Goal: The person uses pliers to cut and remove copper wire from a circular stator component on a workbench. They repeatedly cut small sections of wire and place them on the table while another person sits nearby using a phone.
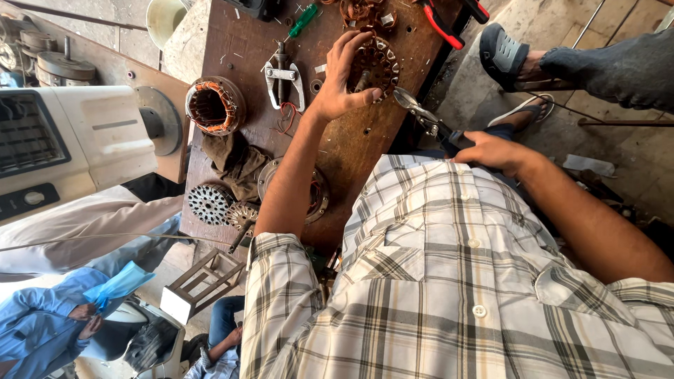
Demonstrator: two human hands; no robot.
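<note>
Workshop clutter surrounds a scarred brown wooden bench [351, 151], with a white machine housing [77, 137] at the far left edge and a person in blue [42, 319] down in the lower left corner. Well to the left of the left hand's fingers stands a stator wound with copper wire [214, 107]; below it lie a crumpled brown rag [235, 163] and a perforated round metal disc [209, 203]. Just left of those fingers rests a metal gear puller [282, 77], and above it, farther off, a green-handled screwdriver [303, 20].

The left hand [340, 81] reaches up over the bench with its fingers [345, 48] spread and curled around the rim of a bare stator core [375, 67], gripping it from the left side while the thumb presses near its lower edge. Directly right of that thumb, the tips of a pair of pliers [425, 118] nearly touch the core's lower right edge. The right hand [491, 151] is closed tight around the pliers' dark handles, fingers fully wrapped.

Above and to the right of the core lie red-handled pliers [442, 27]. Farther right, beyond the bench, another person's sandalled foot [505, 56] rests over the concrete floor.
</note>
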